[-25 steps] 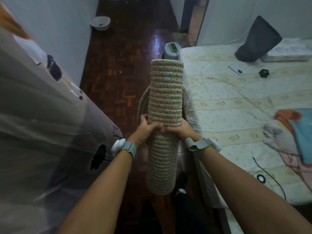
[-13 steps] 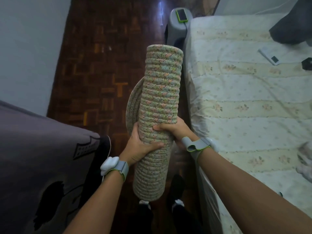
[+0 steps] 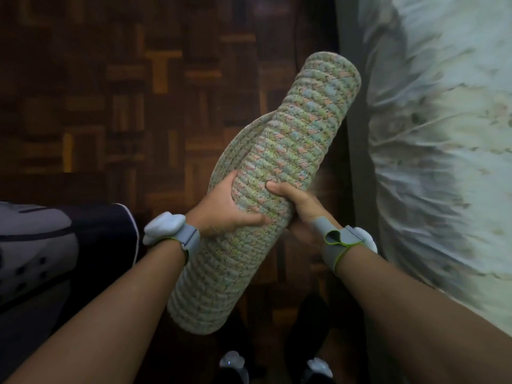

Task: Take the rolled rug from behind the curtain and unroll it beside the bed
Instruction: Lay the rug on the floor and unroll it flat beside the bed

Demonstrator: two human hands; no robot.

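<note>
Tipped over more than before, the rolled rug (image 3: 274, 173) now points to 1 o'clock above the wood floor (image 3: 110, 106), beside the bed (image 3: 443, 134), with left hand (image 3: 221, 209) and right hand (image 3: 299, 206) both squeezing its middle.

no legible txt, no labels, no brands, no nos. on anything

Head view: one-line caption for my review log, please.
Both hands, left hand and right hand, grip the rolled rug above the parquet floor beside the bed.

Floor (image 3: 124, 92) free left; bed (image 3: 443, 134) blocks rt.
</note>
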